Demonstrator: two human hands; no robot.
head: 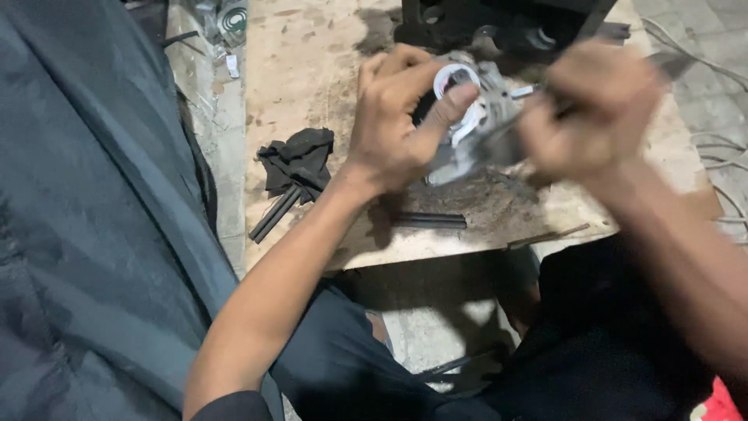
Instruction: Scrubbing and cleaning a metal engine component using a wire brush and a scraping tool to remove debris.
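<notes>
Big scuffed wooden worktop (312, 70) takes up most of the view. Just above it, both hands share a grey metal part (483, 125) with a white ring at its top. Left hand (397, 125) is curled round it, thumb pressed on the ring. Right hand (596, 109) is blurry, fist closed on a thin tool (662, 62). Black rods (274, 214) and a rag (300, 160) lie further left.

both hands raised together, left hand (397, 117) curled, right hand (596, 109) fisted
</notes>
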